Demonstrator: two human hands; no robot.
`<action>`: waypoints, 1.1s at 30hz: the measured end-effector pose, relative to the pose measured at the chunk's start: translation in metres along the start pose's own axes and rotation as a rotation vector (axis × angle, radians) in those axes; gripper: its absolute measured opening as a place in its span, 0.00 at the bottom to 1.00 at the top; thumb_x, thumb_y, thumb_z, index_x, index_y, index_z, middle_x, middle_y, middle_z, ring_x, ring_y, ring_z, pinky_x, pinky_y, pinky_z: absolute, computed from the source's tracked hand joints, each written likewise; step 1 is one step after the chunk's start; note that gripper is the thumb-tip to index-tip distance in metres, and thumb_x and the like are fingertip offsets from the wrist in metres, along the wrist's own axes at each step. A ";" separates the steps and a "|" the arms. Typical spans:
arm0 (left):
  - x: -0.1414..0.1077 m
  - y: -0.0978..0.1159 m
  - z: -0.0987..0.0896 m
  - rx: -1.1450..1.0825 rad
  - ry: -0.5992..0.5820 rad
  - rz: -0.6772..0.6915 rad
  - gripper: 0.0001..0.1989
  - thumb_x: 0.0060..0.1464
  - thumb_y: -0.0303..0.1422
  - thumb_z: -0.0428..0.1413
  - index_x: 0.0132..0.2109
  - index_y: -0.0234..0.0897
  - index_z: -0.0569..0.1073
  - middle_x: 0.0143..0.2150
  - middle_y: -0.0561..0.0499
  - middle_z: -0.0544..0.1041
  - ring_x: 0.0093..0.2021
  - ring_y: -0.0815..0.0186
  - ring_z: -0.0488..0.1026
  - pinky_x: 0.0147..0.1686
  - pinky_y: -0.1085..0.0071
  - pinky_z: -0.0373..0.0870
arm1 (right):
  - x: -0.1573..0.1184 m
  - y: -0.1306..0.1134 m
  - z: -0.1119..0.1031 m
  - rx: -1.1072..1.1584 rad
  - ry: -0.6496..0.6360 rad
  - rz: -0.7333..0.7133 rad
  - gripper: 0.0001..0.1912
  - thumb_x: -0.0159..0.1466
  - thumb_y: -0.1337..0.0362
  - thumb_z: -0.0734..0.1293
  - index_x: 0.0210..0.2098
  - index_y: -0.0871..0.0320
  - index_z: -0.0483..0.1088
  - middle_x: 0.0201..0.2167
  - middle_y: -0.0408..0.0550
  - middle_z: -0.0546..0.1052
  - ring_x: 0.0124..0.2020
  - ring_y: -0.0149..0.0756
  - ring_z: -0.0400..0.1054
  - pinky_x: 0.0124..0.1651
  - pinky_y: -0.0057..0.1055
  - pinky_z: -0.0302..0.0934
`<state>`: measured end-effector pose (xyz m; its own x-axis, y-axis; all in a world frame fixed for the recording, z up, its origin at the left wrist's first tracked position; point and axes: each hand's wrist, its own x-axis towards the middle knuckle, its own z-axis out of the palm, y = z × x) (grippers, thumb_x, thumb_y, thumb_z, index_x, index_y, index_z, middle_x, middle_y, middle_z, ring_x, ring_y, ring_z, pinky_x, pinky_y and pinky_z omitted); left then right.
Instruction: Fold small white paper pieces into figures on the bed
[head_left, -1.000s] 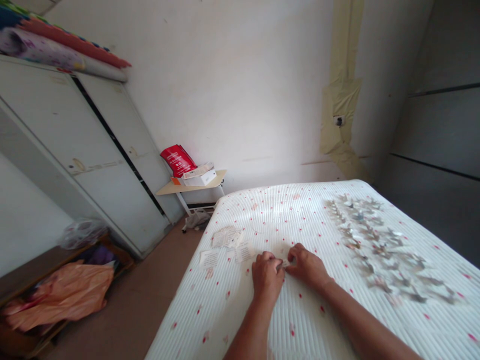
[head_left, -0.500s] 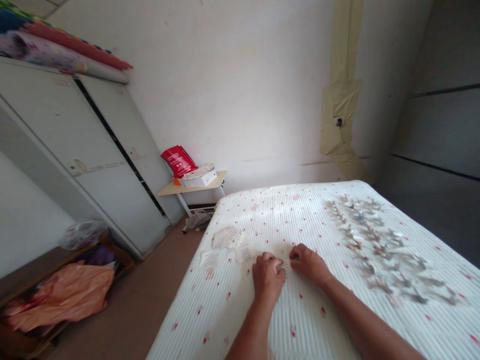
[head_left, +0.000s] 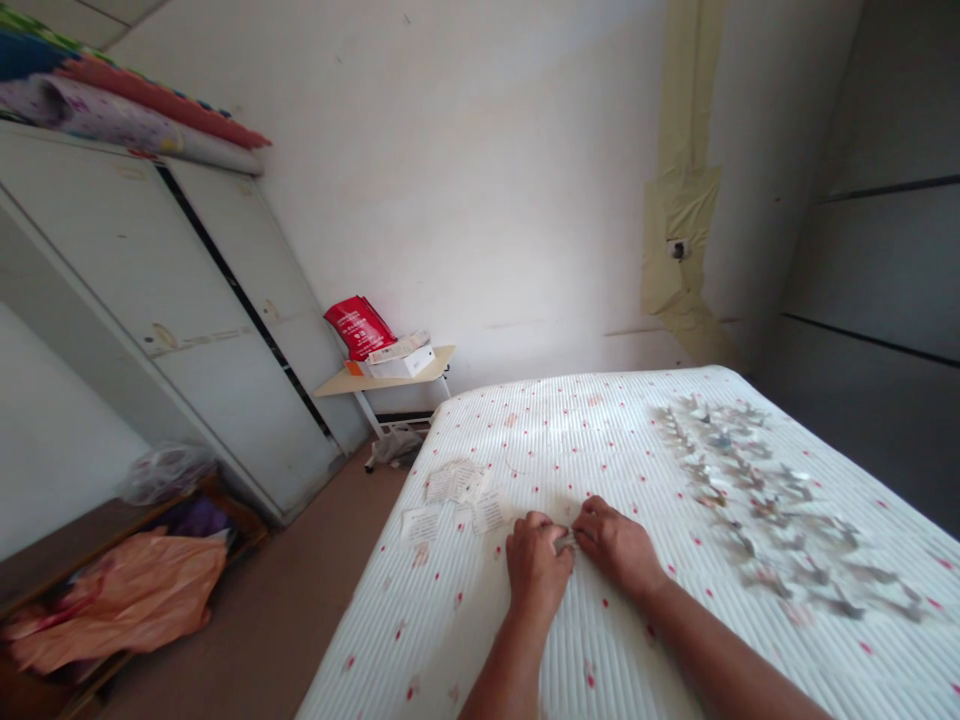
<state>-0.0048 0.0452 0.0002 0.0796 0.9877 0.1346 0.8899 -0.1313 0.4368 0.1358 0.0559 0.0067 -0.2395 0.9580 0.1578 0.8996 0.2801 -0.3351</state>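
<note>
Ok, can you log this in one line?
left hand: at small paper; right hand: at it; printed sheets: further left; folded pieces: further right

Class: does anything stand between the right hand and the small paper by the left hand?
Nothing visible does: the paper is between the left hand and right hand; whether both touch it is unclear.

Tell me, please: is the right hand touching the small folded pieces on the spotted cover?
Apart. The head view shows a strip of the spotted cover between the right hand and the small folded pieces.
</note>
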 end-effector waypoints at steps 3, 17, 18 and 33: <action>0.000 -0.001 -0.001 0.005 -0.006 0.014 0.11 0.48 0.31 0.55 0.41 0.46 0.76 0.42 0.53 0.71 0.44 0.64 0.65 0.45 0.70 0.59 | 0.000 0.001 0.001 -0.017 -0.005 -0.006 0.12 0.63 0.64 0.58 0.32 0.53 0.73 0.38 0.44 0.71 0.34 0.28 0.68 0.33 0.22 0.55; -0.001 -0.001 -0.003 -0.027 0.001 0.035 0.15 0.48 0.25 0.51 0.41 0.46 0.76 0.42 0.52 0.72 0.43 0.64 0.65 0.45 0.71 0.61 | 0.000 0.005 0.001 0.051 -0.022 0.004 0.11 0.62 0.65 0.58 0.35 0.53 0.72 0.39 0.44 0.70 0.36 0.29 0.68 0.35 0.22 0.56; -0.001 -0.002 -0.002 -0.031 0.006 0.035 0.16 0.48 0.25 0.51 0.41 0.46 0.76 0.42 0.52 0.72 0.43 0.64 0.65 0.45 0.71 0.61 | 0.001 0.006 0.002 0.063 -0.026 0.003 0.11 0.62 0.65 0.58 0.35 0.53 0.72 0.39 0.44 0.70 0.36 0.29 0.68 0.36 0.22 0.56; -0.001 -0.004 0.001 -0.022 0.021 0.046 0.16 0.45 0.35 0.55 0.44 0.45 0.73 0.43 0.53 0.71 0.45 0.63 0.65 0.47 0.70 0.59 | 0.003 0.019 0.004 0.199 -0.042 -0.023 0.20 0.54 0.75 0.55 0.40 0.55 0.71 0.43 0.46 0.70 0.41 0.30 0.68 0.42 0.22 0.57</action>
<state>-0.0086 0.0445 -0.0025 0.1104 0.9786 0.1734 0.8753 -0.1784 0.4495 0.1506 0.0646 -0.0025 -0.2784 0.9516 0.1300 0.8048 0.3050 -0.5092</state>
